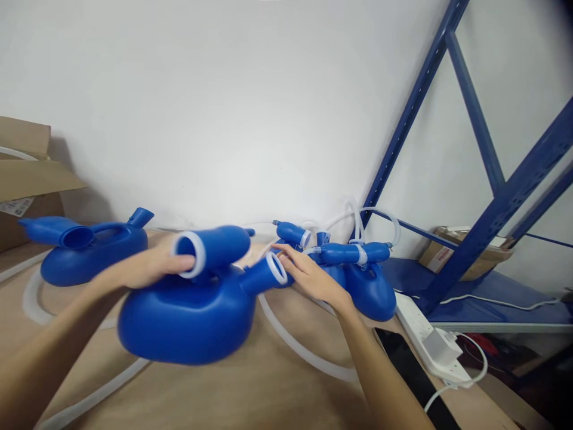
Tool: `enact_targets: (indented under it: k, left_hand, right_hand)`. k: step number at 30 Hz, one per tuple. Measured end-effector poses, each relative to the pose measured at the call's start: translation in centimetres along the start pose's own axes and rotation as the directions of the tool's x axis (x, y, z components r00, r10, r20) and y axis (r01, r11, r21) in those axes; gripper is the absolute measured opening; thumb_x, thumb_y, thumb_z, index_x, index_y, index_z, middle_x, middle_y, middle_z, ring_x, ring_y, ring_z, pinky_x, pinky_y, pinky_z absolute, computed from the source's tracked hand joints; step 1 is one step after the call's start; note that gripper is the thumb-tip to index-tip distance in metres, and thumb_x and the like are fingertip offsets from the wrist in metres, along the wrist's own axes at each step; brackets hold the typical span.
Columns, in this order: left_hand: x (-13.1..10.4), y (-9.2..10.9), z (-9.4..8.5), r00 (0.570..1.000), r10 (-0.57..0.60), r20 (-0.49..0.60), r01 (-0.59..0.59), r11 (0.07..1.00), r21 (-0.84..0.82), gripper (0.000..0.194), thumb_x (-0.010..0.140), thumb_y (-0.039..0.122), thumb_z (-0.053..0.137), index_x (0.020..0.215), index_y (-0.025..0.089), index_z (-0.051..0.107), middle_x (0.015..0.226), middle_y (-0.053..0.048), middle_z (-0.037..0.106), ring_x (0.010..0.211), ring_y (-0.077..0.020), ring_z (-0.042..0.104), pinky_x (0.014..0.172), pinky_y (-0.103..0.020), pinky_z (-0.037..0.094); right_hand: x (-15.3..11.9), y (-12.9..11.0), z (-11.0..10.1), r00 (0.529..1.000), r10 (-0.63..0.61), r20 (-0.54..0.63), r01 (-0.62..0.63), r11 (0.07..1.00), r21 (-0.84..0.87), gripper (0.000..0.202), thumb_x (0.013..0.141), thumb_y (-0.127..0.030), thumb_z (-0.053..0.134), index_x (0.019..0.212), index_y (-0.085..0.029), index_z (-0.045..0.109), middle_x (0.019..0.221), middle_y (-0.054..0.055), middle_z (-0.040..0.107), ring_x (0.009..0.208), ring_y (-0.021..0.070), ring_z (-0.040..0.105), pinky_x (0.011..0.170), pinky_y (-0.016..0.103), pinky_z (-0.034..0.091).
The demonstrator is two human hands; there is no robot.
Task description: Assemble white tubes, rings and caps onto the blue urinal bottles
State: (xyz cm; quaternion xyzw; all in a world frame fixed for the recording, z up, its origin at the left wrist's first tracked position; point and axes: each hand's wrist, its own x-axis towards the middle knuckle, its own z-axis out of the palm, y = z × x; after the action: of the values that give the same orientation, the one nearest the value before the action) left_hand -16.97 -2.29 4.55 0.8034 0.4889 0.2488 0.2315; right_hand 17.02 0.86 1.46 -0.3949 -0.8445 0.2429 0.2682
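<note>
A blue plastic urinal bottle [188, 319] is in front of me, its white-rimmed neck [268, 275] pointing right. Across its top lies a blue tubular funnel piece [219, 248] with a white rim. My left hand [152, 263] is closed on this bottle at the funnel piece, the thumb over the white rim and the other fingers hidden behind. Just behind the neck is my right hand [311, 275], fingers stretched out and partly covered by the neck; whether it touches the bottle I cannot tell. Clear white hose [295, 343] curves over the table below.
Another blue urinal bottle [107, 251] stands at left beside an open cardboard box [31, 179]. More bottles with coiled hoses [369, 292] stand at right. A black phone [412, 370] and a white power strip [416, 328] lie near the blue metal shelf [474, 292].
</note>
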Motion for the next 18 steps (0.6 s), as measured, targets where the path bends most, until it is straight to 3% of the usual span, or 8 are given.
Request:
enact_targets:
  k: [3, 5, 8, 10, 13, 15, 18]
  left_hand:
    - [-1.3, -1.3, -3.6, 0.979, -0.165, -0.119, 0.154, 0.983, -0.097, 0.094, 0.064, 0.093, 0.048, 0.115, 0.017, 0.069, 0.107, -0.005, 0.077, 0.101, -0.0246, 0.069, 0.091, -0.029, 0.059]
    - [-1.8, -1.8, -5.2, 0.958, -0.221, -0.181, 0.23, 0.973, 0.028, 0.094, 0.059, 0.095, 0.054, 0.104, 0.015, 0.07, 0.099, -0.003, 0.076, 0.094, -0.0232, 0.067, 0.085, -0.026, 0.056]
    - [-1.7, -2.3, -6.1, 0.953, -0.257, -0.161, 0.291, 0.924, 0.246, 0.091, 0.067, 0.096, 0.048, 0.096, 0.012, 0.069, 0.086, -0.001, 0.075, 0.083, -0.0201, 0.064, 0.073, -0.022, 0.048]
    - [-1.3, -2.9, -6.0, 0.952, -0.261, -0.157, 0.298, 0.904, 0.305, 0.088, 0.072, 0.093, 0.048, 0.098, 0.011, 0.07, 0.088, -0.001, 0.075, 0.084, -0.0203, 0.065, 0.073, -0.021, 0.046]
    - [-0.6, -4.2, -5.3, 0.946, -0.259, -0.195, 0.309, 0.902, 0.301, 0.088, 0.073, 0.09, 0.052, 0.111, 0.013, 0.071, 0.1, -0.002, 0.077, 0.092, -0.0224, 0.067, 0.077, -0.022, 0.048]
    - [-0.1, -5.1, -4.8, 0.942, -0.27, -0.199, 0.316, 0.912, 0.262, 0.088, 0.075, 0.087, 0.055, 0.122, 0.013, 0.068, 0.109, -0.003, 0.076, 0.099, -0.0247, 0.067, 0.085, -0.025, 0.05]
    - [0.4, -5.9, -4.0, 0.956, -0.262, -0.133, 0.28, 0.949, 0.143, 0.086, 0.08, 0.081, 0.055, 0.129, 0.011, 0.062, 0.12, -0.004, 0.074, 0.109, -0.0278, 0.066, 0.099, -0.033, 0.052]
  right_hand:
    - [0.8, 0.8, 2.4, 0.991, -0.031, 0.133, 0.044, 0.995, -0.095, 0.049, 0.108, -0.049, 0.042, 0.148, -0.024, 0.053, 0.146, 0.009, 0.059, 0.133, 0.0253, 0.057, 0.116, 0.042, 0.04]
    - [1.1, 1.2, 4.4, 0.948, -0.071, 0.309, 0.131, 0.975, -0.179, 0.05, 0.106, -0.047, 0.049, 0.149, -0.022, 0.054, 0.153, 0.011, 0.054, 0.143, 0.0279, 0.048, 0.121, 0.045, 0.035]
    - [1.3, 1.7, 7.1, 0.878, -0.035, 0.478, 0.198, 0.934, -0.296, 0.06, 0.102, -0.049, 0.058, 0.153, -0.02, 0.049, 0.164, 0.014, 0.039, 0.154, 0.0325, 0.032, 0.126, 0.054, 0.023]
    - [1.4, 2.0, 8.3, 0.88, 0.012, 0.475, 0.192, 0.906, -0.377, 0.065, 0.101, -0.054, 0.058, 0.155, -0.019, 0.047, 0.163, 0.018, 0.039, 0.152, 0.0334, 0.036, 0.124, 0.056, 0.025]
    - [2.2, 2.3, 8.9, 0.917, 0.009, 0.398, 0.217, 0.826, -0.521, 0.064, 0.103, -0.057, 0.05, 0.154, -0.019, 0.045, 0.148, 0.019, 0.056, 0.137, 0.0313, 0.053, 0.118, 0.055, 0.033]
    - [3.2, 2.5, 8.9, 0.939, 0.031, 0.343, 0.215, 0.727, -0.653, 0.065, 0.105, -0.058, 0.046, 0.155, -0.017, 0.044, 0.131, 0.019, 0.067, 0.127, 0.032, 0.06, 0.113, 0.054, 0.037]
    - [4.7, 3.0, 9.0, 0.949, 0.112, 0.294, 0.166, 0.616, -0.77, 0.061, 0.102, -0.056, 0.052, 0.147, -0.015, 0.055, 0.113, 0.021, 0.073, 0.114, 0.0359, 0.067, 0.106, 0.056, 0.04]
